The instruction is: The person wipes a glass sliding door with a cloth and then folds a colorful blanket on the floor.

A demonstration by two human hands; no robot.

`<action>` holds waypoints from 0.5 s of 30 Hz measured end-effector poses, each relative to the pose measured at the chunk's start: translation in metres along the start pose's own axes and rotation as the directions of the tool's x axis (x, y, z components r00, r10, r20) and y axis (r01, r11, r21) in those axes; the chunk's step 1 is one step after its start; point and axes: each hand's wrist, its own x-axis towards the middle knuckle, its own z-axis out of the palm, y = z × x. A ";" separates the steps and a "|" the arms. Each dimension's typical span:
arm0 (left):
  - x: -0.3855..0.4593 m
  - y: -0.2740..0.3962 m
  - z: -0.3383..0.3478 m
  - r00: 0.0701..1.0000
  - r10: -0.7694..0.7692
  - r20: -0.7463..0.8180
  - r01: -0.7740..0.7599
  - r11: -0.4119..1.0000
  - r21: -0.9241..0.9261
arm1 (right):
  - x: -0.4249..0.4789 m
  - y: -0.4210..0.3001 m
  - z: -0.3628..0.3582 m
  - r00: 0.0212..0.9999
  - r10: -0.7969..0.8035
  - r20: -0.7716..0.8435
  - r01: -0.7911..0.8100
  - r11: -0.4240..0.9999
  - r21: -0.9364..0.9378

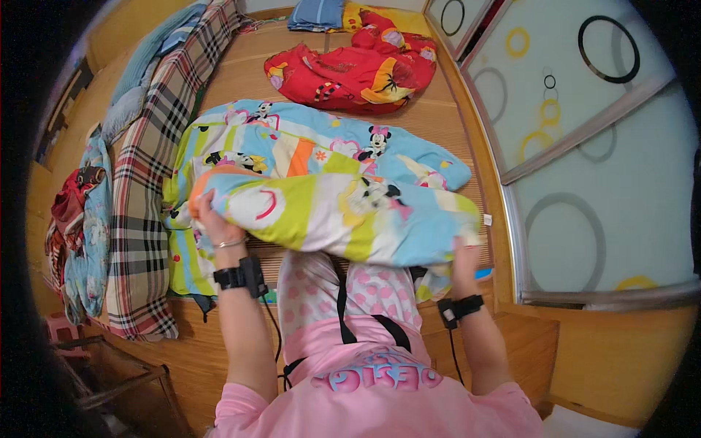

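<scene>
A folded length of a cartoon-print quilt in blue, green and white stretches between my two hands, above my knees. At its left end my left hand grips the edge, beside an orange patch. My right hand is on the right end, where the cloth and fingers are blurred. The rest of the quilt, or a matching cloth, lies rumpled on the woven mat just beyond and to the left. Past it sits a bunched red floral blanket.
A plaid-covered cushion or bolster runs along the left, with crumpled clothes beyond it. Sliding frosted doors stand at the right. Folded bedding lies at the far end. A dark-framed bin or stand is at the lower left.
</scene>
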 end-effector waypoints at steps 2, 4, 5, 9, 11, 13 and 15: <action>-0.021 0.021 0.006 0.998 -0.023 0.060 0.022 1.000 0.022 | -0.010 0.042 0.009 0.881 0.234 0.412 -0.097 0.940 -0.327; -0.035 0.026 -0.001 0.998 -0.030 -0.059 0.039 0.986 0.159 | -0.014 0.053 0.024 0.674 0.465 0.574 -0.002 0.779 -0.628; -0.043 0.019 -0.001 0.990 -0.075 -0.123 0.097 0.978 0.186 | -0.014 0.057 0.027 0.657 0.429 0.620 0.149 0.732 -0.664; -0.051 -0.001 -0.044 0.951 -0.187 -0.246 0.273 0.881 0.387 | 0.026 0.063 0.051 0.745 0.182 0.641 0.265 0.802 -0.535; -0.033 -0.018 -0.105 0.943 -0.095 -0.319 0.271 0.775 0.571 | 0.053 0.059 0.065 0.782 0.197 0.591 0.193 0.826 -0.530; -0.025 -0.044 -0.100 0.942 0.011 -0.336 0.279 0.532 0.799 | 0.091 0.064 0.062 0.815 0.144 0.561 0.239 0.798 -0.552; -0.011 -0.081 -0.104 0.974 0.191 -0.117 0.084 0.174 0.981 | 0.131 0.090 0.051 0.818 0.017 0.575 0.398 0.704 -0.588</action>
